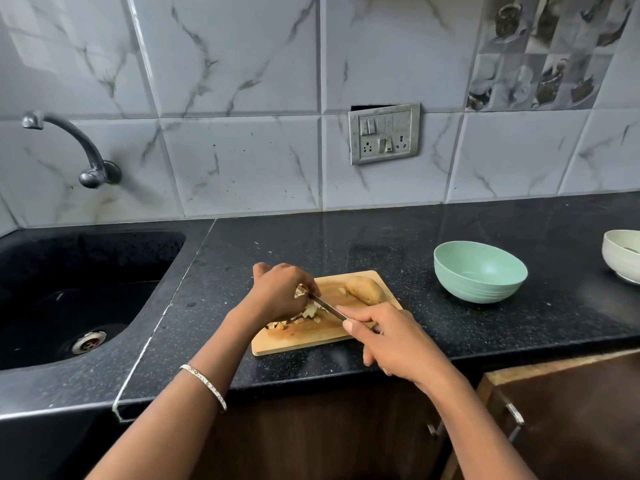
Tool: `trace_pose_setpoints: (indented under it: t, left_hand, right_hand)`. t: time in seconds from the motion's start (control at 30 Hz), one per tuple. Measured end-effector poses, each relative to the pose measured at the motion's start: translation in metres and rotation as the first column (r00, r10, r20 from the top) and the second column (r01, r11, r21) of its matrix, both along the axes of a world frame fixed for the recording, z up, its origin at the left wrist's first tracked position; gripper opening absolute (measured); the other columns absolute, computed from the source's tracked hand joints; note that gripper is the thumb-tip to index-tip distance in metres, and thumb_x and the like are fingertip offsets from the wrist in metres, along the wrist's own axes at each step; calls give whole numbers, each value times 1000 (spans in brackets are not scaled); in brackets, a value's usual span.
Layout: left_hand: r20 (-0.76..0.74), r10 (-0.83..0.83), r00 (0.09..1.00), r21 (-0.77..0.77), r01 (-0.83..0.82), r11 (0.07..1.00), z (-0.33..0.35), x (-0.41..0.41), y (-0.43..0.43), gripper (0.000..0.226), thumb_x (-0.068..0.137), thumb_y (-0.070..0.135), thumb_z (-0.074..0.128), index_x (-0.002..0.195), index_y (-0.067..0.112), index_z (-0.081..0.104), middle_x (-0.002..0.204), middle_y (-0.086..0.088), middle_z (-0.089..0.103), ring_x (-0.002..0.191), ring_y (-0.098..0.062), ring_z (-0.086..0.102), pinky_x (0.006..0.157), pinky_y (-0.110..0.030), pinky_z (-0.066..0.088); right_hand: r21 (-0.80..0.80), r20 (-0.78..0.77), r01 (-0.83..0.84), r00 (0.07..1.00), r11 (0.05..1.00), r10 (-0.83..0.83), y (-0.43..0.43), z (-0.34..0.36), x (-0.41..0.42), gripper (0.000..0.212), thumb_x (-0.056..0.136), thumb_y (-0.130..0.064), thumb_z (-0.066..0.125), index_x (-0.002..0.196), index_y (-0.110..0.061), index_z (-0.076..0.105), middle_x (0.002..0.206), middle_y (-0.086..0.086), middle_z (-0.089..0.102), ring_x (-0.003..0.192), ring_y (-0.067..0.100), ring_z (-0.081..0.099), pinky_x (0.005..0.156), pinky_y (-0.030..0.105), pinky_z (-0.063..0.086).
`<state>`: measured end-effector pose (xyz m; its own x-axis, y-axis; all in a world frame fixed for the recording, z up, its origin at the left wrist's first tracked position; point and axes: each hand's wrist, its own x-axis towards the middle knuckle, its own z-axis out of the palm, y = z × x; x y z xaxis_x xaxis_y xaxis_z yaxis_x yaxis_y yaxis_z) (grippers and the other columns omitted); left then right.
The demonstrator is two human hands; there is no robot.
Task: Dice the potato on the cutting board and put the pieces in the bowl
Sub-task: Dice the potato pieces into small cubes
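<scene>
A: How far along is the dicing?

B: Partway, I'd judge. A small heap of cubes (310,313) lies at the board's (304,337) near-left part, and a large uncut piece of potato (366,289) sits at the far-right corner with its skin still on.

A: And the hands?

B: The right hand (391,337) is closed around the knife (327,305) handle, forefinger stretched along the top, blade angled toward the board's left. The left hand (280,292) is curled, fingertips down, over the bit being cut; it seems to pin a piece under it, though the piece itself is mostly hidden.

A: Anything in the bowl yet?

B: The green bowl (479,271) stands on the counter (381,237) just off the board's right edge, toward the back, and looks empty. A white bowl (621,254) is at the counter's far right.

A: So what's left?

B: Finishing this piece, dicing the big one, then moving everything across. More than half remains, I'd say.
</scene>
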<state>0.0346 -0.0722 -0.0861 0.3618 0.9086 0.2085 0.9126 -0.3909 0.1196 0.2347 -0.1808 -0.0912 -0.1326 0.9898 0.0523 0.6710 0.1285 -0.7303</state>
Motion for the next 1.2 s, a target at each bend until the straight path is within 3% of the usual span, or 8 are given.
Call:
trace_pose_setpoints:
  t: [0.17, 0.33, 0.5, 0.67, 0.83, 0.97, 1.2]
  left_hand:
    - [-15, 89, 996, -27, -90, 996, 2, -7, 2, 24, 92, 48, 59, 113, 41, 68, 119, 18, 65, 115, -15, 55, 94, -43, 28]
    - [33, 140, 990, 30, -141, 990, 0, -8, 2, 20, 96, 40, 55, 110, 41, 69, 118, 15, 67, 115, -18, 58, 95, -42, 30]
    - [157, 84, 984, 30, -90, 995, -1, 12, -1, 21, 94, 42, 58, 112, 40, 69, 123, 19, 66, 122, -15, 54, 98, -42, 31]
    - [254, 89, 963, 57, -107, 993, -6, 36, 3, 23, 94, 41, 60, 115, 36, 66, 112, 18, 70, 116, -12, 58, 98, -42, 32]
    - [372, 169, 913, 31, -194, 981, -10, 46, 13, 12, 89, 35, 68, 101, 34, 68, 98, 14, 72, 105, -13, 63, 93, -42, 35]
    - [327, 252, 911, 47, -281, 958, -11, 38, 14, 8, 88, 27, 67, 93, 31, 70, 93, 12, 72, 101, -16, 63, 92, -40, 33]
    - [191, 334, 923, 92, -356, 930, -4, 42, 12, 23, 85, 22, 52, 86, 26, 75, 90, 7, 67, 106, -23, 53, 86, -42, 26]
  right_hand:
    - [-111, -164, 1, 986, 994, -20, 1, 8, 27, 29, 98, -34, 63, 126, -38, 69, 59, 4, 66, 41, 11, 43, 40, 20, 36]
    - [-106, -257, 94, 959, 990, -119, 6, 10, 44, 29, 99, -30, 62, 127, -38, 67, 58, 5, 64, 41, 10, 42, 38, 19, 33]
    - [-84, -276, 149, 946, 985, -167, 10, -1, 38, 32, 101, -31, 60, 132, -36, 64, 57, 2, 66, 42, 11, 45, 39, 21, 36]
    - [-69, -266, 189, 943, 979, -201, 11, -9, 33, 32, 102, -32, 58, 133, -38, 62, 57, 1, 68, 43, 12, 47, 41, 22, 39]
    - [-171, -377, 111, 911, 979, -169, 8, -11, 40, 30, 101, -34, 59, 131, -40, 65, 58, 3, 64, 43, 12, 41, 41, 23, 30]
    - [-190, -422, 85, 892, 978, -159, 7, -8, 50, 29, 102, -33, 59, 128, -39, 67, 60, 5, 62, 44, 11, 40, 40, 21, 27]
    - [-129, -416, 149, 889, 980, -190, 14, -13, 44, 32, 102, -32, 59, 133, -37, 64, 59, 5, 65, 43, 11, 42, 38, 21, 31]
